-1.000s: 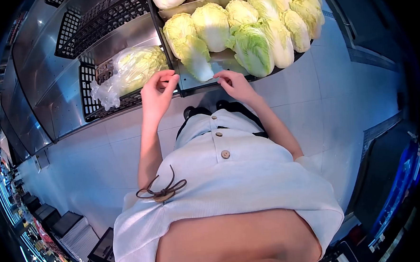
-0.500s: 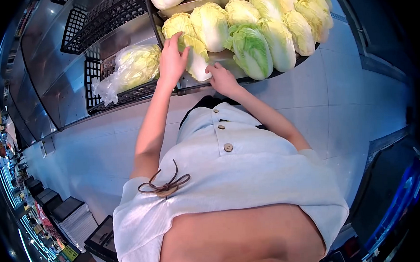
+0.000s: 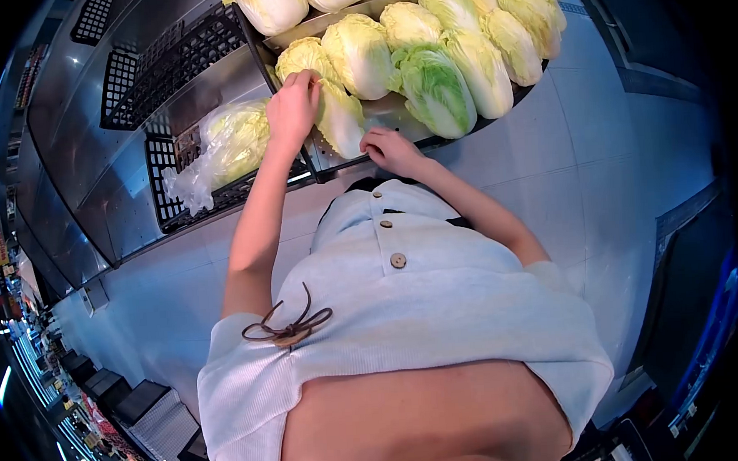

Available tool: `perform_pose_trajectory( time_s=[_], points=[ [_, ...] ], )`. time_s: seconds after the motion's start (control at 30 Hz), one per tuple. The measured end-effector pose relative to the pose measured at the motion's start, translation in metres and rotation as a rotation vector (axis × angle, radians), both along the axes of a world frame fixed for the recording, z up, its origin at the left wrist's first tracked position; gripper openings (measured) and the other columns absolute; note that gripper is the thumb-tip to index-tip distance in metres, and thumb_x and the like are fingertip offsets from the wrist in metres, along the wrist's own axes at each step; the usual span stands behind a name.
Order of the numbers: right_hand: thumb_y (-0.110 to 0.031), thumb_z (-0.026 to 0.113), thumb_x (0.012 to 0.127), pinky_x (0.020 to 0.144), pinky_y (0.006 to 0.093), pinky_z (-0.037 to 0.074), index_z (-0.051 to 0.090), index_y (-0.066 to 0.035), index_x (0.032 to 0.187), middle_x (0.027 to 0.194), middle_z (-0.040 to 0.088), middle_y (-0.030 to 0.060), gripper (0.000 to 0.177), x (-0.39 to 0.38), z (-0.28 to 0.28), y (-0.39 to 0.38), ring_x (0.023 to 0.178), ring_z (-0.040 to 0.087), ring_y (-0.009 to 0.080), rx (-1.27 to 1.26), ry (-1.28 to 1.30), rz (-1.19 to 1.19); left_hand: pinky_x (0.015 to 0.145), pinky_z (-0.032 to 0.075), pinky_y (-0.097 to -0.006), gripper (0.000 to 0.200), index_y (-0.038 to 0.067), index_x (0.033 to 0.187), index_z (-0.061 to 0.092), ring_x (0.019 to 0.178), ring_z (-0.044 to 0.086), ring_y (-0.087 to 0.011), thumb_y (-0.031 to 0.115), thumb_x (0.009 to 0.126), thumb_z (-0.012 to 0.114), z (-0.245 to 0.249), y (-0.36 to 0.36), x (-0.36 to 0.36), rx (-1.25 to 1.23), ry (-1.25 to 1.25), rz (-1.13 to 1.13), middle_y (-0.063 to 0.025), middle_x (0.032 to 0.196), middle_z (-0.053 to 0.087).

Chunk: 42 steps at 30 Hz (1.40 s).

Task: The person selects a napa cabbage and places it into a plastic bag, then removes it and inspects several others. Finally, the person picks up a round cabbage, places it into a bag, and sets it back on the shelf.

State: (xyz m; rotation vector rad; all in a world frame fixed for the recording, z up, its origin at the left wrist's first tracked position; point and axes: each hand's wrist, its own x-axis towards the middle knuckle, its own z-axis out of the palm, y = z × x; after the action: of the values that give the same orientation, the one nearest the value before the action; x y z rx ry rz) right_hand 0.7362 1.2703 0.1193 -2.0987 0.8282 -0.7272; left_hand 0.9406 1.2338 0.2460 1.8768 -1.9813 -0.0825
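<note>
A small napa cabbage (image 3: pixel 341 122) with a pale yellow leafy top and white base lies in the front of the metal display tray (image 3: pixel 392 116), between my hands. My left hand (image 3: pixel 293 107) is closed at its leafy upper left side, with the fingertips on the leaves. At the white base, my right hand (image 3: pixel 391 150) has its fingers curled against the cabbage. A greener napa cabbage (image 3: pixel 435 92) lies to the right, apart from my right hand. Behind my left hand are a yellow cabbage (image 3: pixel 303 57) and a larger one (image 3: pixel 358 57).
Left of the tray, a plastic-wrapped cabbage (image 3: pixel 235 141) rests in a black crate (image 3: pixel 163 179). Several more cabbages (image 3: pixel 481 66) fill the right of the tray. Further left are metal shelves (image 3: pixel 73 154) with a black mesh divider (image 3: pixel 168 66). Tiled floor (image 3: pixel 534 188) lies below.
My left hand's fingers have drawn together at the cabbage's leafy end. The cabbage and both hands sit slightly lower in the view, and the camera has shifted a little.
</note>
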Motion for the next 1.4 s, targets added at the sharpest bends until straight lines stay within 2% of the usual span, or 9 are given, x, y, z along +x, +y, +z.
perform_pose_trajectory(
  time_s=[0.37,0.67,0.83,1.03,1.13,1.23,1.27,1.37,1.4],
  points=[
    [-0.01,0.065,0.078,0.069,0.041,0.049,0.059,-0.004,0.101,0.075,0.063,0.0125,0.024,0.014,0.006,0.008,0.074,0.062,0.0317,0.075,0.021,-0.2,0.066,0.052,-0.0395,0.017,0.012,0.1,0.066,0.079,0.065,-0.0312,0.024,0.088,0.064,-0.005,-0.003,0.006,-0.062,0.034,-0.076,-0.0083,0.093,0.067],
    [-0.007,0.068,0.071,0.066,0.0366,0.052,0.059,-0.005,0.104,0.073,0.066,0.0123,0.034,0.023,0.017,0.004,0.069,0.066,0.0262,0.503,0.027,-0.256,0.067,0.052,-0.038,0.016,0.012,0.097,0.069,0.079,0.066,-0.0295,0.025,0.088,0.065,-0.004,-0.004,0.012,-0.069,0.064,-0.169,-0.0079,0.093,0.067],
    [-0.004,0.062,0.071,0.065,0.0374,0.051,0.059,-0.005,0.105,0.073,0.065,0.0117,0.034,0.027,0.011,0.007,0.068,0.065,0.0264,0.461,0.03,-0.289,0.069,0.052,-0.0399,0.013,0.01,0.095,0.067,0.083,0.065,-0.0308,0.018,0.086,0.064,-0.01,-0.006,0.013,-0.034,0.118,-0.158,-0.0096,0.093,0.066],
    [-0.003,0.06,0.07,0.065,0.0417,0.049,0.061,-0.005,0.101,0.071,0.064,0.0125,0.031,0.032,0.008,0.014,0.068,0.064,0.0309,0.353,0.026,-0.363,0.068,0.052,-0.038,0.016,0.016,0.1,0.066,0.085,0.066,-0.0271,0.023,0.086,0.067,-0.01,-0.009,0.013,-0.141,0.138,-0.136,-0.0052,0.092,0.064],
    [-0.004,0.06,0.071,0.069,0.0421,0.049,0.063,-0.005,0.096,0.071,0.064,0.0122,0.026,0.036,0.004,0.017,0.073,0.063,0.032,0.269,0.062,-0.411,0.064,0.051,-0.036,0.014,0.013,0.097,0.066,0.074,0.064,-0.0243,0.021,0.086,0.067,-0.006,0.0,0.006,-0.186,0.144,-0.19,-0.0057,0.09,0.064],
    [-0.005,0.06,0.073,0.076,0.041,0.047,0.065,-0.006,0.091,0.074,0.062,0.012,0.018,0.037,0.003,0.023,0.078,0.061,0.0321,0.135,0.114,-0.441,0.058,0.048,-0.0325,0.013,0.009,0.095,0.066,0.061,0.06,-0.0198,0.017,0.085,0.067,-0.008,0.018,-0.006,-0.141,0.325,-0.263,-0.0065,0.089,0.063],
    [-0.006,0.06,0.074,0.079,0.0405,0.047,0.066,-0.006,0.089,0.076,0.062,0.0121,0.016,0.036,0.004,0.024,0.08,0.06,0.0321,0.082,0.13,-0.45,0.054,0.045,-0.0296,0.012,0.006,0.094,0.066,0.053,0.053,-0.0163,0.013,0.084,0.068,-0.006,0.029,-0.012,-0.085,0.421,-0.294,-0.0068,0.087,0.063],
    [-0.003,0.06,0.074,0.086,0.0404,0.044,0.068,-0.008,0.086,0.08,0.059,0.0119,0.015,0.035,0.011,0.034,0.082,0.057,0.0331,0.031,0.064,-0.531,0.051,0.04,-0.0235,0.012,0.005,0.095,0.066,0.053,0.05,-0.0079,0.01,0.084,0.069,-0.023,0.057,-0.023,0.099,0.65,-0.352,-0.0026,0.076,0.061],
    [-0.002,0.061,0.074,0.083,0.039,0.046,0.068,-0.008,0.087,0.08,0.059,0.0109,0.017,0.034,0.016,0.037,0.08,0.057,0.0306,-0.013,0.009,-0.607,0.051,0.039,-0.0224,0.011,0.005,0.095,0.066,0.053,0.049,-0.0065,0.01,0.085,0.069,-0.026,0.065,-0.024,0.144,0.702,-0.362,-0.002,0.075,0.06]
  ],
)
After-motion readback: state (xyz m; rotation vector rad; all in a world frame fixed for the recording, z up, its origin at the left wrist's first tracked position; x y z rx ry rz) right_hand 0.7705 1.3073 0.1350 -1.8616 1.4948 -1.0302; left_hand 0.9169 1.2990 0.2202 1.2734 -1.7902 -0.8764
